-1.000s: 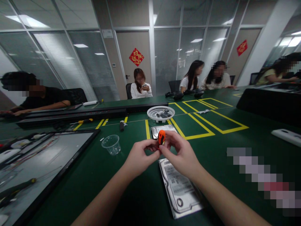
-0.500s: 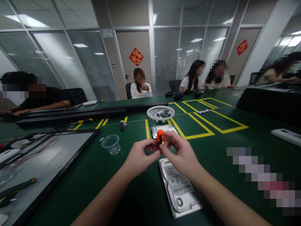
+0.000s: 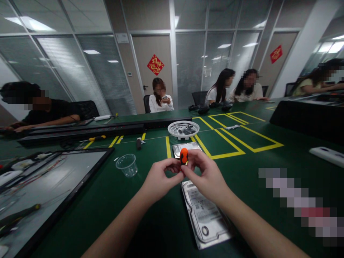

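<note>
A short orange-and-black screwdriver handle point(image 3: 184, 155) stands upright between my fingertips, above the table. My right hand point(image 3: 203, 173) pinches it from the right side. From the left, my left hand point(image 3: 162, 179) closes thumb and fingers at its lower end, where the shaft is hidden. Below my right hand lies a silver hard drive point(image 3: 205, 218), label side up, partly covered by my wrist. Just beyond my fingers sits a second hard drive point(image 3: 179, 147), its near part hidden by the hands.
A clear plastic cup point(image 3: 127, 166) stands left of my hands. Farther back is a white basket point(image 3: 184, 123) with small dark parts. A large flat panel point(image 3: 72, 179) bearing tools and wires fills the left. Yellow tape marks the green table point(image 3: 129, 218). Several people sit around it.
The screwdriver handle has turned slightly about its axis between my fingers, showing a different face of its orange-and-black pattern. My hands have otherwise stayed in place.
</note>
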Demonstrator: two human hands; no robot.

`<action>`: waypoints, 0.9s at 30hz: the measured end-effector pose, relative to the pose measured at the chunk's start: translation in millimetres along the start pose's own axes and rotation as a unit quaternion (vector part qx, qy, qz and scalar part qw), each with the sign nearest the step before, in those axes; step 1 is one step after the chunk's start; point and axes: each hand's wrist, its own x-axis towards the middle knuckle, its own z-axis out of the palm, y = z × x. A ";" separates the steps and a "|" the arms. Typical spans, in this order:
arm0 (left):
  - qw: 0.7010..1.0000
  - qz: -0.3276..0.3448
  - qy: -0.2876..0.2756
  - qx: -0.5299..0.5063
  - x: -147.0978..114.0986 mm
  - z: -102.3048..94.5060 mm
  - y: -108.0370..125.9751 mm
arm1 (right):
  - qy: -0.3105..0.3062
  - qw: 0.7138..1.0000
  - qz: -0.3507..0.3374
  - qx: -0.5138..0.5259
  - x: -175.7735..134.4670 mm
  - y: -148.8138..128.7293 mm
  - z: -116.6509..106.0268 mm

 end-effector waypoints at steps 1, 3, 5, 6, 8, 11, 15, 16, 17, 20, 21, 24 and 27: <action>1.000 -0.002 0.004 -0.007 -0.1 0.3 -0.5 | 0.002 1.000 0.001 -0.001 0.4 -0.3 0.1; 1.000 -0.002 0.004 -0.016 -0.2 0.4 -0.6 | 0.004 1.000 0.002 -0.006 1.0 -1.4 0.0; 1.000 0.004 -0.003 -0.013 -0.3 0.2 0.4 | 0.000 1.000 0.001 -0.010 0.9 -2.8 -0.4; 1.000 0.007 -0.007 -0.009 -0.3 0.0 1.2 | -0.003 1.000 0.000 -0.011 0.7 -3.3 -0.6; 1.000 0.011 -0.013 0.000 -0.1 -0.3 2.4 | -0.007 1.000 -0.001 -0.008 0.4 -3.9 -0.8; 1.000 0.007 -0.008 -0.002 0.4 0.0 1.9 | -0.002 1.000 -0.004 -0.002 0.8 -3.3 -0.3; 1.000 0.007 0.006 -0.012 0.6 0.5 -0.5 | 0.005 1.000 0.006 -0.006 0.9 -2.9 0.0; 1.000 0.009 0.004 -0.013 0.6 0.5 -0.6 | 0.003 1.000 0.008 -0.008 0.5 -3.0 -0.2; 1.000 0.011 0.001 -0.014 0.5 0.4 -0.3 | 0.000 1.000 0.007 -0.008 0.0 -3.2 -0.5; 1.000 0.013 -0.006 -0.018 0.2 0.1 1.4 | -0.010 1.000 -0.001 -0.008 -1.5 -3.0 -1.4; 1.000 0.012 -0.006 -0.018 0.2 0.1 1.7 | -0.012 1.000 -0.002 -0.007 -1.7 -2.6 -1.6; 1.000 0.000 -0.004 -0.016 0.2 0.4 0.4 | -0.008 1.000 -0.001 -0.004 -1.1 -1.7 -1.4; 1.000 -0.005 -0.002 -0.015 0.4 0.4 -2.0 | -0.003 1.000 0.002 -0.005 0.2 -2.1 -1.1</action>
